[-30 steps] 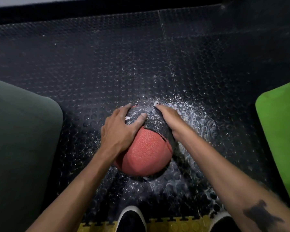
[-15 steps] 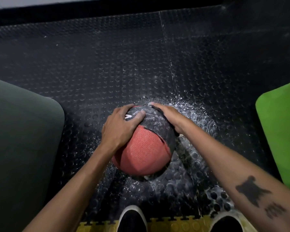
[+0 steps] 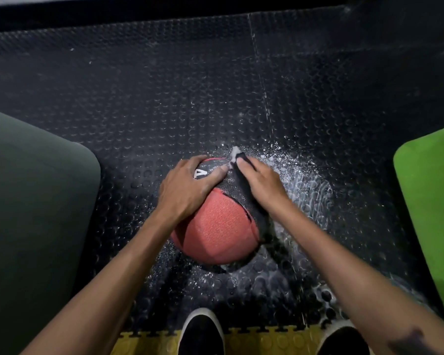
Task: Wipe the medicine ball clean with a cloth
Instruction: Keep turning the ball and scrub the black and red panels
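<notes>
Medicine ball (image 3: 215, 231), red with a dark textured upper part, is seen resting on the black studded floor mat (image 3: 164, 98), held between the two hands. The left hand (image 3: 187, 190) is spread flat over its upper left side, fingers extended and pressed against the surface. The right hand (image 3: 259, 183) is laid on the upper right side, fingers straight, and a dark cloth (image 3: 241, 190) is pressed under it against the ball. White specks are scattered on the mat beyond and beside the right hand. A dark green mat (image 3: 31, 213) lies well outside the left hand, a bright green mat (image 3: 431, 201) outside the right. Two shoes (image 3: 203, 331) are seen below the forearms.
</notes>
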